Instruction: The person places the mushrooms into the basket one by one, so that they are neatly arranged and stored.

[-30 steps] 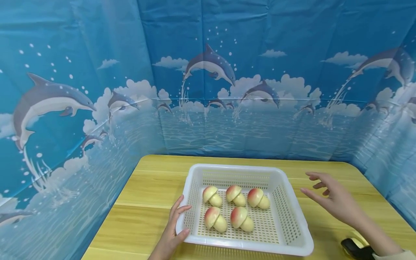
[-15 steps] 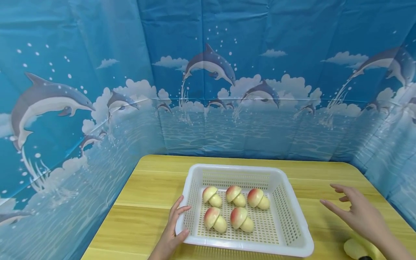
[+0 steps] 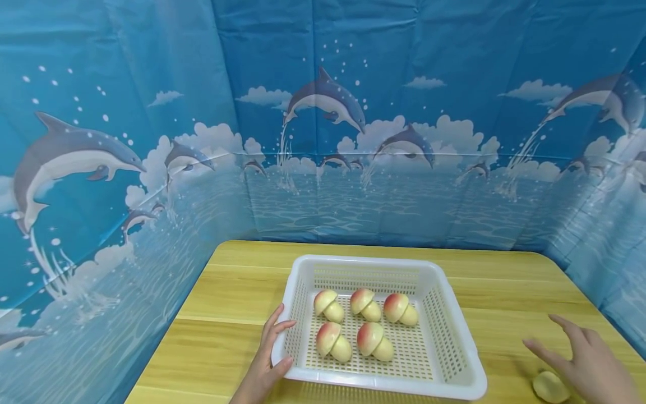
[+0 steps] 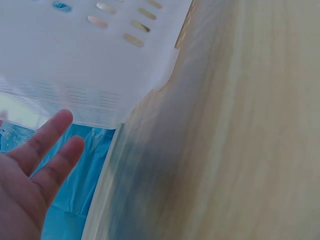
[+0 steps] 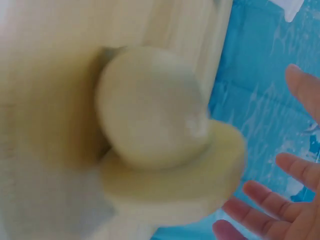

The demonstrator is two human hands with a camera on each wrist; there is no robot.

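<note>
A white plastic basket [image 3: 381,381] stands on the table in the head view, with several toy mushrooms [image 3: 370,339] in two rows inside. Cream stems and caps blushed red mark them. My left hand [image 3: 264,356] rests on the basket's left rim near its front corner; in the left wrist view two straight fingers [image 4: 55,165] show beside the perforated wall. Low at the right, my right hand [image 3: 590,359] is spread beside another mushroom [image 3: 551,387]. The right wrist view has this mushroom's rounded stem [image 5: 155,107] close up, the fingers [image 5: 267,202] extended alongside its cap.
The table [image 3: 217,320] has a yellow wood-grain top with rounded far corners. A blue dolphin-print curtain [image 3: 373,202] hangs behind it and along both sides.
My right hand has moved right and toward the near edge, and the lone mushroom now shows beside it. The left hand and basket have hardly moved.
</note>
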